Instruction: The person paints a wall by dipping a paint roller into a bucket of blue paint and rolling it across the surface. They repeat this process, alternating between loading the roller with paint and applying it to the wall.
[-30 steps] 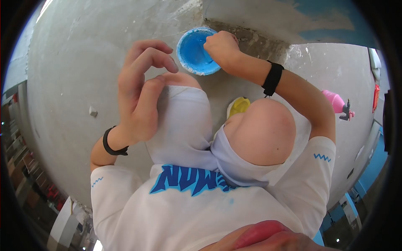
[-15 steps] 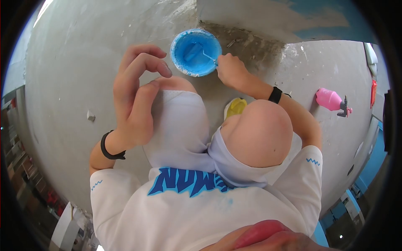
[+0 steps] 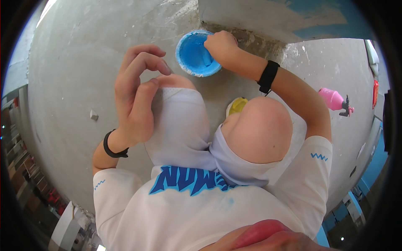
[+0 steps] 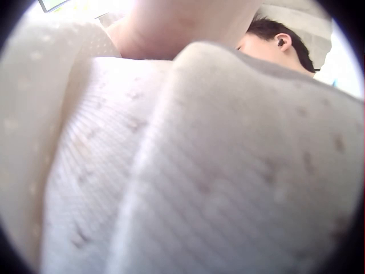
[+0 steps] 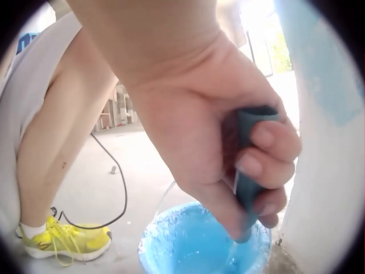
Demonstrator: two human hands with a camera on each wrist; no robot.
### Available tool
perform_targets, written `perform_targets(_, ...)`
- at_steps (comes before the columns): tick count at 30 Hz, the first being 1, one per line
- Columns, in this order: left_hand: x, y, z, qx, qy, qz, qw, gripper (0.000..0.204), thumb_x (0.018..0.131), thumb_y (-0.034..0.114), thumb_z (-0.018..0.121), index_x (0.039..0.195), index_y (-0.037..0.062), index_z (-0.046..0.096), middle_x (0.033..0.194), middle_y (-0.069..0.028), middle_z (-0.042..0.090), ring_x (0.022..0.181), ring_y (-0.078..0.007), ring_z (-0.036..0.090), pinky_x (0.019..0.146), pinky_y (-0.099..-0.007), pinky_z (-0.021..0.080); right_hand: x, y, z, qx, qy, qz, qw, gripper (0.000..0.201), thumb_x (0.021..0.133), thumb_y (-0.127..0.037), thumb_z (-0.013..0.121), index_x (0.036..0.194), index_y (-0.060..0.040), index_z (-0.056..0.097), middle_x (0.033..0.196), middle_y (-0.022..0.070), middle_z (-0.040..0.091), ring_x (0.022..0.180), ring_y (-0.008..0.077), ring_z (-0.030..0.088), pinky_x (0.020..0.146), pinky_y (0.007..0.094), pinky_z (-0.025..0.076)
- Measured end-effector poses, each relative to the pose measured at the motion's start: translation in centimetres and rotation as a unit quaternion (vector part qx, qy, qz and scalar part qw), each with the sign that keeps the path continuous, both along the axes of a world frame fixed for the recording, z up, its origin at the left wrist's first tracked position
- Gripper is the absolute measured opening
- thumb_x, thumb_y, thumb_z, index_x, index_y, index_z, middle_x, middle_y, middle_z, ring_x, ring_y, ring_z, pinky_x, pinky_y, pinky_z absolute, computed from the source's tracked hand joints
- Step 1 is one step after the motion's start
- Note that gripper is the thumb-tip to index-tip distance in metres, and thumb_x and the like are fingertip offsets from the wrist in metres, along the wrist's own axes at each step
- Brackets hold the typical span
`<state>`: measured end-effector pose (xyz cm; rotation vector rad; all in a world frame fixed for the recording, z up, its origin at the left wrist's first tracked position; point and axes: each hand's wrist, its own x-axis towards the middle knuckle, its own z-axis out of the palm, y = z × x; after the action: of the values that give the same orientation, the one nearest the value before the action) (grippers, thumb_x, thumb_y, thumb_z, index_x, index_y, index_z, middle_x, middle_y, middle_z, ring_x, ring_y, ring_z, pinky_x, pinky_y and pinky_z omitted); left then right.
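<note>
Grey floor [image 3: 71, 67] meets a painted wall [image 3: 268, 23]; near that wall's corner sits the bucket [image 3: 190, 72], a roller [image 3: 207, 57] inside. Over its rim, the right hand [image 3: 221, 47] grips 1 handle [image 5: 246, 191]. Left hand [image 3: 136, 94], fingers loosely bent, hovers near 1 knee [image 3: 180, 81].

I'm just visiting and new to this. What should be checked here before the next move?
1. Right hand has a firm-looking grip: ok, curled round the roller handle.
2. Roller head within the rim of the paint bucket: ok.
3. Bucket upright on the floor: ok.
4. Roller head evenly coated: cannot tell, its surface is too indistinct.
5. Left hand free: ok, it holds nothing.
6. White shirt unmarked: not ok, a pale blue spot shows on its front.
</note>
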<state>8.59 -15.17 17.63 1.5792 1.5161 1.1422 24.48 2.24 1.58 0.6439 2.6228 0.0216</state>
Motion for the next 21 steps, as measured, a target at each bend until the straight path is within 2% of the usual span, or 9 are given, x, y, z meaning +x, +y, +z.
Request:
perform_targets(1,0.0,0.1,-0.1,0.000,0.000,0.000,1.000,0.023,0.077,0.011,0.043,0.088,-0.0047,0.056,0.117,-0.0205,0.051,0.113,-0.0274,0.047,0.102,-0.0379,0.036,-0.2,0.2,-0.2,0.014,0.030,-0.010,0.999,0.022,0.065,-0.009,0.081,0.086,-0.0088,0.077,0.090,0.0066,0.073,0.083,0.0242,0.073,0.061,0.0382,0.060)
perform_targets(3,0.3,0.2,-0.3,0.043,-0.006,0.015,0.999,0.022,0.075,0.008,0.043,0.084,-0.0057,0.057,0.100,-0.0179,0.057,0.109,-0.0289,0.051,0.089,-0.0344,0.042,0.1,0.4,0.5,-0.005,0.043,-0.016,0.999,0.015,0.067,-0.005,0.076,0.082,-0.0068,0.075,0.087,0.0099,0.073,0.080,0.0267,0.073,0.064,0.0381,0.059)
perform_targets(4,0.4,0.1,-0.3,0.043,-0.007,0.015,0.999,0.022,0.075,0.008,0.043,0.084,-0.0057,0.057,0.100,-0.0179,0.057,0.109,-0.0289,0.051,0.089,-0.0344,0.042,0.2,0.3,1.0,-0.023,0.056,-0.026,0.998,0.009,0.069,-0.001,0.071,0.077,-0.0047,0.073,0.084,0.0133,0.072,0.078,0.0292,0.073,0.067,0.0380,0.059)
perform_targets(8,0.3,0.2,-0.5,0.039,-0.030,0.023,0.999,0.024,0.075,0.007,0.043,0.091,-0.0055,0.056,0.109,-0.0186,0.056,0.105,-0.0252,0.051,0.090,-0.0326,0.041,0.3,-0.9,1.5,-0.053,0.074,-0.050,0.995,0.009,0.070,-0.001,0.070,0.078,-0.0044,0.073,0.084,0.0150,0.072,0.079,0.0298,0.073,0.066,0.0384,0.059)
perform_targets(10,0.4,0.2,-0.5,0.036,-0.031,0.019,0.999,0.025,0.075,0.007,0.043,0.093,-0.0054,0.056,0.111,-0.0188,0.055,0.104,-0.0240,0.051,0.090,-0.0320,0.041,0.1,-1.4,2.5,-0.070,0.073,-0.083,0.991,0.018,0.071,-0.005,0.074,0.089,-0.0072,0.076,0.098,0.0111,0.072,0.089,0.0271,0.072,0.070,0.0382,0.059)
perform_targets(14,0.1,0.2,-0.7,0.035,-0.030,0.013,0.999,0.026,0.075,0.007,0.043,0.095,-0.0041,0.055,0.113,-0.0178,0.055,0.103,-0.0227,0.050,0.091,-0.0318,0.040,0.1,-1.6,2.4,-0.085,0.070,-0.099,0.989,0.017,0.073,-0.005,0.073,0.089,-0.0063,0.076,0.100,0.0118,0.072,0.091,0.0272,0.071,0.074,0.0380,0.058)
perform_targets(16,0.1,0.1,-0.9,0.035,-0.031,0.013,0.999,0.027,0.075,0.007,0.043,0.098,-0.0036,0.055,0.114,-0.0173,0.055,0.103,-0.0224,0.050,0.091,-0.0318,0.039,0.3,-1.8,2.5,-0.038,0.039,-0.043,0.998,0.014,0.073,-0.007,0.072,0.086,-0.0082,0.077,0.095,0.0104,0.072,0.087,0.0259,0.072,0.071,0.0379,0.058)
perform_targets(20,0.2,0.0,-1.0,0.038,-0.063,0.019,0.997,0.031,0.076,0.004,0.042,0.104,-0.0018,0.053,0.115,-0.0147,0.054,0.105,-0.0212,0.049,0.093,-0.0323,0.038,-0.5,-0.8,0.5,-0.014,0.064,0.008,0.998,0.013,0.071,-0.007,0.073,0.083,-0.0107,0.077,0.086,0.0079,0.073,0.082,0.0250,0.072,0.068,0.0385,0.058)
perform_targets(21,0.2,0.0,-0.9,0.033,-0.069,0.019,0.997,0.031,0.076,0.003,0.042,0.105,-0.0013,0.053,0.115,-0.0139,0.054,0.106,-0.0209,0.049,0.093,-0.0324,0.038,-1.0,-0.5,0.5,0.001,0.067,0.048,0.997,0.011,0.072,-0.008,0.072,0.081,-0.0113,0.077,0.083,0.0070,0.072,0.081,0.0249,0.072,0.067,0.0390,0.059)
